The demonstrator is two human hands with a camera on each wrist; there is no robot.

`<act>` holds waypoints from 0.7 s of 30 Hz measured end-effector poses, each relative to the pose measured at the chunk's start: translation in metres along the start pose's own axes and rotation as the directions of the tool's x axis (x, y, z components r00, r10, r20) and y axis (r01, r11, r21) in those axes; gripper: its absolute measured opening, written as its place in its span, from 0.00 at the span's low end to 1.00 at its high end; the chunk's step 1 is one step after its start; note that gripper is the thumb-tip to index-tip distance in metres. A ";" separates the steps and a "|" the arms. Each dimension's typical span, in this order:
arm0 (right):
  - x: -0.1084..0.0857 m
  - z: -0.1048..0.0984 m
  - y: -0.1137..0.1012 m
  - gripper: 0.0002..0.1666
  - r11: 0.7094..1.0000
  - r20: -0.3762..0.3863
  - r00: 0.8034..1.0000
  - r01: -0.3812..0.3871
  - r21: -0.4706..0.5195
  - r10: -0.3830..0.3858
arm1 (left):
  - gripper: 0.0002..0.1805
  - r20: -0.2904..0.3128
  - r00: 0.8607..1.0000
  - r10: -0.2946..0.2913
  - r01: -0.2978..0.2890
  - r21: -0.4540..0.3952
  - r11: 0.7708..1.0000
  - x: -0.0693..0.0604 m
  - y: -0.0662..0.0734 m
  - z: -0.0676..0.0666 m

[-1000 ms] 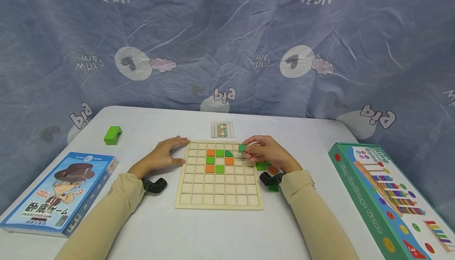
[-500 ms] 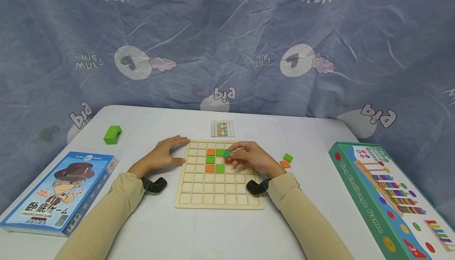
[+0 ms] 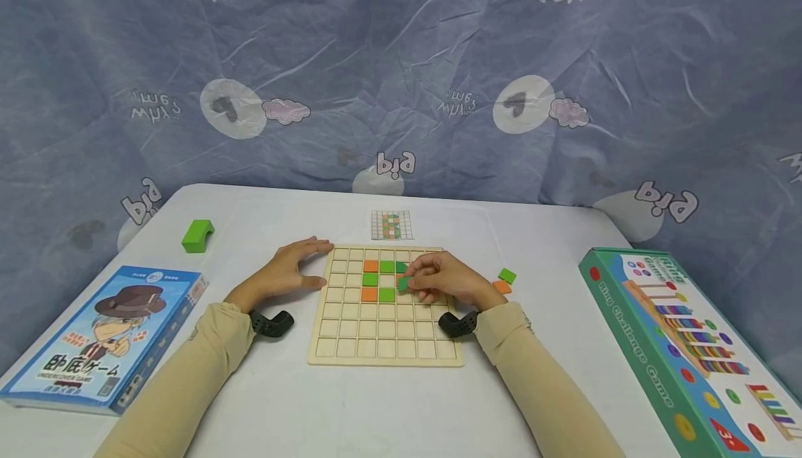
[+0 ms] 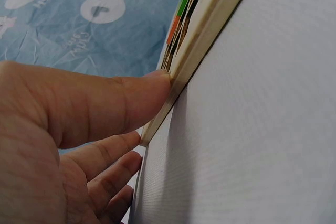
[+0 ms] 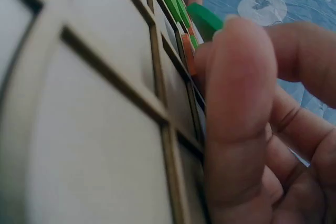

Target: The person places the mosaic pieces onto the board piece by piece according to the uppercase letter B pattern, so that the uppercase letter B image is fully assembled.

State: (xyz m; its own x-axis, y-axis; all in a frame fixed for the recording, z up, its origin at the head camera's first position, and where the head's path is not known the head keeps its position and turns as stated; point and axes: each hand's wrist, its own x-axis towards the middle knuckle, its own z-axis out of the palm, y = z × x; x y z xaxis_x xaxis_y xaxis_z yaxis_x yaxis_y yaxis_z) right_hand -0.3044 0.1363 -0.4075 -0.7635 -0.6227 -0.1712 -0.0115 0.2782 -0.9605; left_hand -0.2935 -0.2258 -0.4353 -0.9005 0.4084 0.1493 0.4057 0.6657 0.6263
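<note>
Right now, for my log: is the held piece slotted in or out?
Out: the right hand pinches the green piece, tilted above the board.

Loose tiles (image 3: 503, 287) lie right of the board (image 3: 385, 329), a card (image 3: 392, 225) behind it

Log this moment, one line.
left hand: touches board edge; right hand: pinches green piece over board; pattern card: beyond board; green tile, orange tile: right of board

The sleeves (image 3: 182, 378) are long and tan with wide cuffs (image 3: 233, 322), and by each is a small, bent black camera (image 3: 273, 324).
</note>
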 end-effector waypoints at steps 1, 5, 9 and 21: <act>0.000 -0.001 0.000 0.12 1.000 0.000 1.000 -0.004 -0.012 0.004 | 0.43 0.000 1.000 0.001 -0.001 0.001 1.000 0.000 0.000 0.000; 0.000 -0.003 0.003 0.11 0.999 0.010 1.000 -0.010 -0.038 0.011 | 0.43 0.001 1.000 0.000 0.000 -0.003 1.000 -0.001 -0.002 0.000; 0.000 -0.004 0.003 0.10 0.999 0.035 0.999 -0.010 -0.053 0.012 | 0.43 0.001 1.000 -0.001 0.001 0.001 1.000 0.000 -0.003 0.000; 0.000 0.003 0.000 0.10 0.986 0.035 0.999 0.027 -0.164 -0.022 | 0.43 -0.001 1.000 0.002 -0.002 0.002 1.000 -0.001 -0.004 0.000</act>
State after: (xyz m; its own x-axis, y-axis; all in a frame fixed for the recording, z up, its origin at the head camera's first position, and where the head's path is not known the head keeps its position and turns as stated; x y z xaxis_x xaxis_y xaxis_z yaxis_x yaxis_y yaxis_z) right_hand -0.3027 0.1342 -0.4082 -0.7401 -0.6537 -0.1579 -0.1379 0.3773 -0.9157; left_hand -0.2944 -0.2285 -0.4383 -0.8997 0.4094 0.1515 0.4082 0.6658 0.6246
